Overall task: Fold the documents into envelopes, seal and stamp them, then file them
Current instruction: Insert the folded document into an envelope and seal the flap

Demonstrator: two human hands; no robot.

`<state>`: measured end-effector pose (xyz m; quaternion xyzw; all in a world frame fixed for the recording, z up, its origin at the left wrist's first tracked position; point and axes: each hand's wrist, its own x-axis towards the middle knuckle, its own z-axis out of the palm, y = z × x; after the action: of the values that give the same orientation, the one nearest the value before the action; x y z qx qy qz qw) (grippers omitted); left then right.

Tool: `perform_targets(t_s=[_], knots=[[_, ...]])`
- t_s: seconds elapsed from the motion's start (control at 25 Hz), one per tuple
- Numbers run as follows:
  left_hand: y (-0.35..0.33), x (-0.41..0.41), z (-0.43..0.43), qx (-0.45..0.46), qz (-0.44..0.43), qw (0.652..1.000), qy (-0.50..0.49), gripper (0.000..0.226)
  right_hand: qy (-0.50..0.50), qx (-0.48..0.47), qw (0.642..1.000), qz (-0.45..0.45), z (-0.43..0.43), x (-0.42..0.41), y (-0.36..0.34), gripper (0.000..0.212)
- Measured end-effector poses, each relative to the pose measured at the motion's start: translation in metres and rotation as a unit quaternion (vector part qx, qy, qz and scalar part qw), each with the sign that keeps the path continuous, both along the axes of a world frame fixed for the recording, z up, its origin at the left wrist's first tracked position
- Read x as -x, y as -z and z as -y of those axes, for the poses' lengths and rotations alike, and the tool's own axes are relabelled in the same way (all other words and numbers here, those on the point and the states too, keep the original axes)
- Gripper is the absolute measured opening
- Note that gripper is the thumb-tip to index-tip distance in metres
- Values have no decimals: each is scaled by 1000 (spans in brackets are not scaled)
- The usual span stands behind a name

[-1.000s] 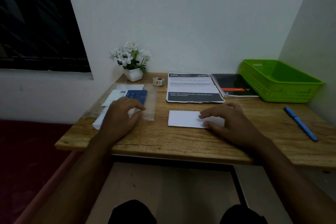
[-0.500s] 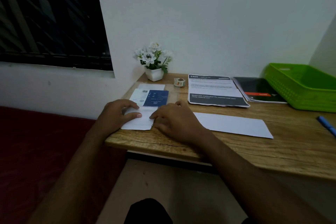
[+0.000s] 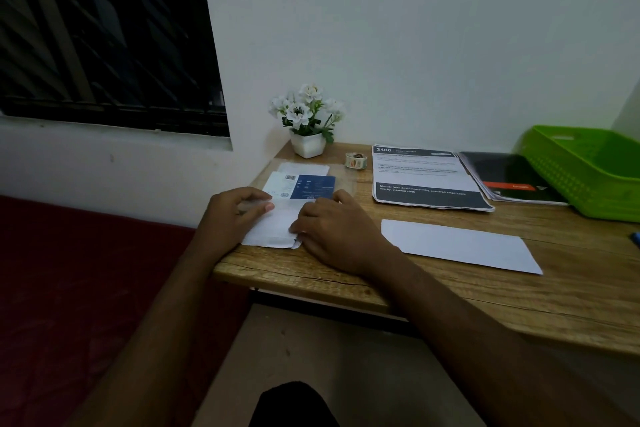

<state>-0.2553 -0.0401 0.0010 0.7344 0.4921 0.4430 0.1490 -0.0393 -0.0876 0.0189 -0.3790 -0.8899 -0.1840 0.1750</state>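
Head view: a small stack of white paper envelopes [image 3: 273,231] in a clear plastic sleeve [image 3: 343,180] lies at the left front corner of the wooden table [image 3: 346,274]. The left hand [image 3: 232,218] pinches the sleeve's edge. The right hand [image 3: 336,236] rests on the stack, and I cannot tell whether it grips. Nothing looks sealed, stamped or filed, so I judge the task barely begun. Counted: one long white paper rectangle [image 3: 460,246], one printed document [image 3: 426,177], one tape roll [image 3: 356,160], one green plastic basket [image 3: 588,177].
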Motion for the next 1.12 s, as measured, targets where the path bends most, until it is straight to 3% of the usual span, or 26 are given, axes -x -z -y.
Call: perform_targets(t_s=[0.2,0.28,0.56,0.76,0.92,1.12], knots=[[-1,0,-1,10,26,1000,6,20,-4,-57,997,49,-1,12,-1,34],[-2,1,0,21,31,999,10,20,-5,-73,996,53,-2,16,0,27],[-10,1,11,58,120,990,42,20,57,-48,990,-124,-4,22,-3,19],[-11,3,16,37,36,994,97,43,91,-23,978,-186,-8,15,1,16],[-11,1,14,2,68,993,96,23,94,-6,972,-216,-10,12,6,15],[-12,1,15,24,76,989,127,17,35,-21,978,-206,-9,13,8,27]])
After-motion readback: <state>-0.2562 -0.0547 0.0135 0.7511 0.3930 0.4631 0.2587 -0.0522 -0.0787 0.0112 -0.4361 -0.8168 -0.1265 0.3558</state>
